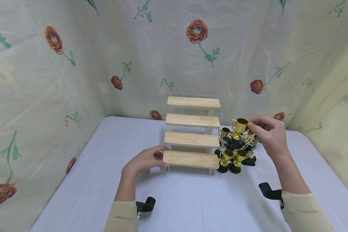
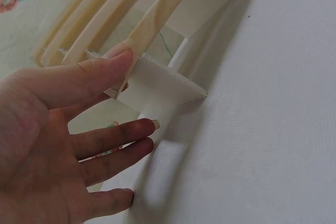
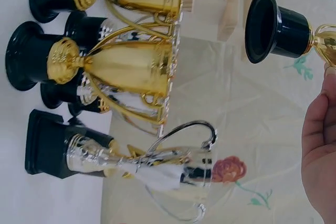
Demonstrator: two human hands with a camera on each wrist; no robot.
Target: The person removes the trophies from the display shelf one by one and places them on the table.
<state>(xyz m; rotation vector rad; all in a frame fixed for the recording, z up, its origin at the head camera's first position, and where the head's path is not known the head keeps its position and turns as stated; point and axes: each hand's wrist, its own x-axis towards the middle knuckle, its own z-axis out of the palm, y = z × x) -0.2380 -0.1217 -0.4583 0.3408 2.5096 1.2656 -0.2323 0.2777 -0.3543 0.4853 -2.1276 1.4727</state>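
Note:
My right hand (image 1: 270, 133) pinches a small gold trophy (image 1: 241, 125) by its handle. The trophy is upright, raised above a cluster of other trophies; its black base (image 3: 289, 31) hangs clear of them in the right wrist view. My left hand (image 1: 145, 158) grips the left end of the lowest board of a four-step wooden display stand (image 1: 191, 158). In the left wrist view its thumb (image 2: 113, 66) lies on the board's corner, while the lower fingers spread apart below.
Right of the stand, gold trophies (image 3: 128, 64) and silver ones stand close together, among them a taller silver trophy (image 3: 152, 169) on a square black base. A white cloth covers the table (image 1: 84, 180). Behind hangs a flowered curtain (image 1: 150, 48).

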